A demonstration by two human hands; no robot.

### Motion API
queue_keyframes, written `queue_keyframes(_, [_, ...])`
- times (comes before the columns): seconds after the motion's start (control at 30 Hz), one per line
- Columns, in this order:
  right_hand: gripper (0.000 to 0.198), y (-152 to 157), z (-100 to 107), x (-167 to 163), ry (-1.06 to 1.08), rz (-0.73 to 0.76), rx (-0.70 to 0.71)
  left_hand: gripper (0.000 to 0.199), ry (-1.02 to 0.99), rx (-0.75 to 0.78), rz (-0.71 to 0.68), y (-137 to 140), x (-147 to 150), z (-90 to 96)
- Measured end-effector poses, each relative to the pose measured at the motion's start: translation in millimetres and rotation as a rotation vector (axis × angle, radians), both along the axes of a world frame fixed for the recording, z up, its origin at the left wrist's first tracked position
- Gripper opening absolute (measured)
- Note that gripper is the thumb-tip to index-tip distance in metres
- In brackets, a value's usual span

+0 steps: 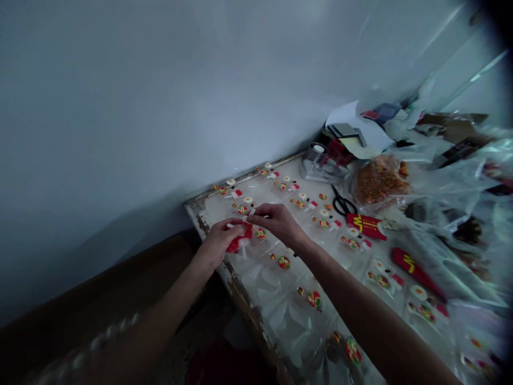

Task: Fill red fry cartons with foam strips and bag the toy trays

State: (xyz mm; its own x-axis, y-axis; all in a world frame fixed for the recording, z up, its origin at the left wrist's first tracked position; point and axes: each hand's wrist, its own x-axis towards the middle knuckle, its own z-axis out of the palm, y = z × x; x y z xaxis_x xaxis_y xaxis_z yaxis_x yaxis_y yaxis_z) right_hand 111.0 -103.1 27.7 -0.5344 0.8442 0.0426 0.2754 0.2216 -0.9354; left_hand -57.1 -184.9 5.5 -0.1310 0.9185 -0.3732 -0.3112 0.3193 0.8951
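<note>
My left hand [218, 243] is closed on a few small red-and-white pieces [239, 240] near the table's left edge. White strips stick out from between its fingers. Close beside it, my right hand [278, 220] pinches a small white piece [251, 213], its fingertips almost meeting the left ones. Around and beneath both hands lie clear plastic bags with groups of tiny food-shaped pieces on them: round multicoloured discs [284, 262], white-and-yellow fried eggs [248, 200], little burgers [300, 291] and red-and-white pieces [236, 193].
Black-handled scissors [345, 205] lie right of the rows, near red cartons with a yellow mark [372, 227]. Behind are a bag of orange-brown pieces [380, 182], a tape roll [316, 152] and papers [352, 125]. A wall [160, 96] borders the table's far side.
</note>
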Motion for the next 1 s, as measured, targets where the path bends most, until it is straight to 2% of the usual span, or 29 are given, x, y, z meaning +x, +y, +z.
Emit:
queue_keyframes(0.07, [0.027, 0, 6, 17, 0.074, -0.048, -0.056, 0.04, -0.037, 0.003, -0.053, 7, 12, 2.6])
queue_keyframes(0.13, [0.026, -3, 5, 39, 0.107, -0.217, -0.047, 0.043, -0.119, 0.016, -0.086, 13, 20, 3.1])
queue_keyframes(0.2, [0.027, -9, -3, 60, 0.078, -0.407, 0.013, 0.044, -0.176, 0.019, -0.069, 16, 22, 1.1])
queue_keyframes(0.27, [0.025, -17, -18, 74, -0.034, -0.477, 0.128, 0.044, -0.183, 0.014, -0.024, 18, 22, -2.5])
queue_keyframes(0.37, [0.015, -30, -46, 75, -0.289, -0.313, 0.451, 0.045, -0.173, 0.007, 0.023, 17, 22, -7.4])
queue_keyframes(0.47, [0.019, -42, -65, 63, -0.608, -0.098, 0.758, 0.043, -0.215, 0.033, 0.038, 13, 25, -9.7])
queue_keyframes(0.57, [0.024, -52, -68, 52, -0.794, -0.076, 0.839, 0.042, -0.241, 0.054, 0.061, 11, 29, -9.6])
queue_keyframes(0.63, [0.025, -56, -60, 51, -0.797, -0.087, 0.792, 0.043, -0.232, 0.031, 0.073, 9, 31, -8.3])
queue_keyframes(0.7, [0.023, -57, -45, 55, -0.67, -0.126, 0.673, 0.044, -0.231, 0.007, 0.055, 9, 32, -6.3])
queue_keyframes(0.8, [0.027, -56, -18, 62, -0.335, -0.298, 0.315, 0.046, -0.241, -0.011, -0.044, 8, 37, -2.7])
queue_keyframes(0.9, [0.038, -59, -2, 62, -0.108, -0.343, -0.098, 0.047, -0.247, 0.027, -0.181, 6, 47, 1.5])
queue_keyframes(1.0, [0.037, -63, 1, 60, 0.143, -0.386, -0.338, 0.05, -0.225, 0.081, -0.272, 4, 64, 5.5])
